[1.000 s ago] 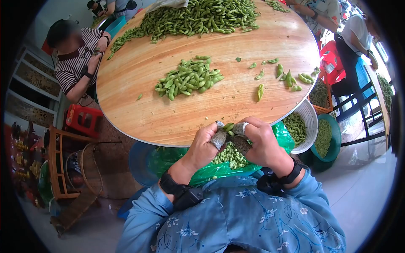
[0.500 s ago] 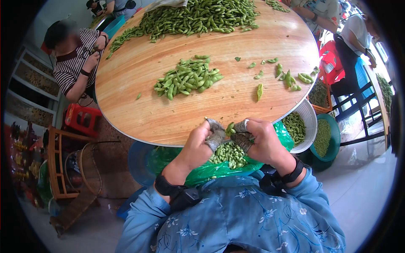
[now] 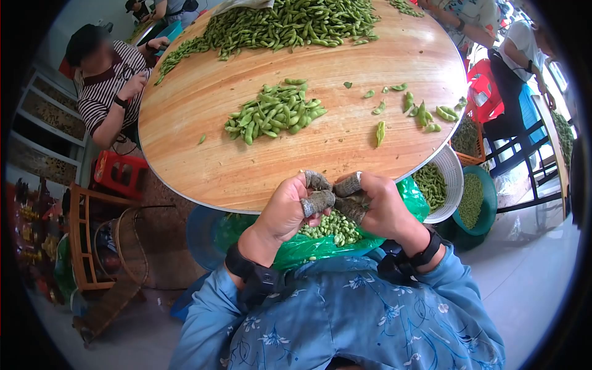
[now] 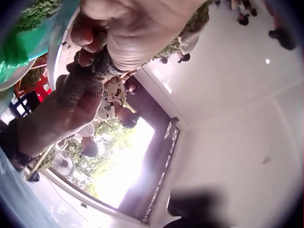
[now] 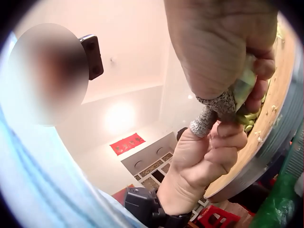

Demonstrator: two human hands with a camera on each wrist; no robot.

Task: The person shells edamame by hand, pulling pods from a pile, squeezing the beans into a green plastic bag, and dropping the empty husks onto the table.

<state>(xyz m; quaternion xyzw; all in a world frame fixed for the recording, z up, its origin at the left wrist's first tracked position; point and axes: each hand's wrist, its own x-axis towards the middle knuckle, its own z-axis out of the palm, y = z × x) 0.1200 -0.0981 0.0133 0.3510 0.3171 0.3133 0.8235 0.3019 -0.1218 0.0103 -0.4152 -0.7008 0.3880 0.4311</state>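
Above the near table edge, my left hand (image 3: 280, 209) and right hand (image 3: 388, 206) meet fingertip to fingertip. Grey wrappings (image 3: 319, 202) cover thumb and forefinger on each. In the right wrist view, a green soybean pod (image 5: 244, 88) shows between the fingers of my right hand (image 5: 213, 52). The wrapped fingertips of my left hand (image 5: 194, 161) pinch at its lower end. The head view hides most of this pod behind the fingers. Directly below, shelled green beans (image 3: 339, 228) lie in a green plastic bag (image 3: 296, 253).
A pile of pods (image 3: 271, 114) lies on the round wooden table (image 3: 197, 166), with a larger heap (image 3: 290, 28) at the back. Loose pods (image 3: 422, 116) are scattered right. A white basket (image 3: 456, 179) and teal basin (image 3: 490, 200) stand right. Another person (image 3: 111, 86) sits left.
The green pod seen between the fingertips earlier is now mostly covered in the head view. My hands parted slightly, then came together again. The person at left has spread their hands.
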